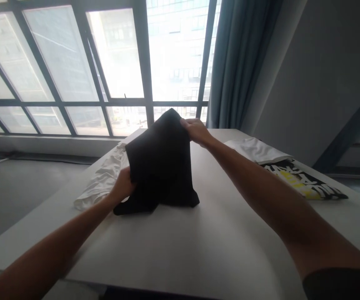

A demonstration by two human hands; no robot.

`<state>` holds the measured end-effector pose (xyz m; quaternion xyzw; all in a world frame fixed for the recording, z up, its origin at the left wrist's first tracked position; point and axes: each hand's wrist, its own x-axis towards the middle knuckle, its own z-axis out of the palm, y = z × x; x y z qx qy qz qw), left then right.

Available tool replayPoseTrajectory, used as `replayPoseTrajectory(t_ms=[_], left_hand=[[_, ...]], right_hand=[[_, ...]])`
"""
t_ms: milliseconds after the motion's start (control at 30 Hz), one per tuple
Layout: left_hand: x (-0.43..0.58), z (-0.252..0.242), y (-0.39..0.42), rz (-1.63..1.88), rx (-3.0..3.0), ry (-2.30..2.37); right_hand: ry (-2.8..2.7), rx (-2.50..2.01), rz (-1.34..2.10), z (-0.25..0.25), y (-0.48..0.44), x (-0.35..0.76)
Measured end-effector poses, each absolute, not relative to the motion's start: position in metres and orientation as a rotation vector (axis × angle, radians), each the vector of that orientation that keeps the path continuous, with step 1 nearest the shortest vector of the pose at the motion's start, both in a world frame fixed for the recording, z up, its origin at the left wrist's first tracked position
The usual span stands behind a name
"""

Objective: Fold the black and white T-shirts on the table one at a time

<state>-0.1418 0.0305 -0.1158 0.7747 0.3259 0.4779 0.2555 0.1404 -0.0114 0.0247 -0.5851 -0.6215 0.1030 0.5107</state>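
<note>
Head view: black garment (161,166) mid-counter (198,241), top raised, bottom resting. Left hand (122,185) grip closed on its left edge, right hand (197,131) pinching top corner. Seems not yet folded flat; crumpled white cloth (101,179) lies at left.

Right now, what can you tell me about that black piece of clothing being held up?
The black garment looks like soft, plain fabric, folded over, no print showing. It is raised at a tilt: the right hand pinches its top edge, the left hand grips its lower left side, and its bottom corners rest on the white table. A crumpled white cloth lies behind it.
</note>
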Motion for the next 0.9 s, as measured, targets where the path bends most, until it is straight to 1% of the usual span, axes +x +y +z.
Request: replayPoseTrajectory(t_ms=[133, 233, 333, 467, 600, 700, 800, 900], left_hand=[[-0.144, -0.102, 0.041, 1.322, 1.794, 0.884], [-0.148, -0.103, 0.051, 1.284, 1.784, 0.969], [-0.155, -0.105, 0.060, 1.254, 1.794, 1.030], [-0.169, -0.097, 0.071, 1.393, 1.606, 1.062], [-0.183, -0.085, 0.082, 1.578, 1.342, 1.053], [-0.189, -0.080, 0.087, 1.625, 1.171, 1.038], [-0.189, -0.079, 0.087, 1.622, 1.076, 0.970], [-0.189, -0.077, 0.084, 1.611, 1.085, 0.837]], right_hand=[[-1.198, -1.548, 0.278, -0.001, 0.007, 0.166], [-1.242, -1.547, 0.313, -0.016, 0.003, 0.164], [-1.325, -1.494, 0.359, -0.020, -0.005, 0.158], [-1.276, -1.487, 0.304, -0.015, -0.005, 0.170], [-1.201, -1.586, 0.256, -0.015, 0.004, 0.200], [-1.234, -1.667, 0.236, -0.014, 0.001, 0.213], [-1.345, -1.694, 0.376, 0.000, -0.020, 0.213], [-1.456, -1.635, 0.584, 0.033, -0.047, 0.209]])
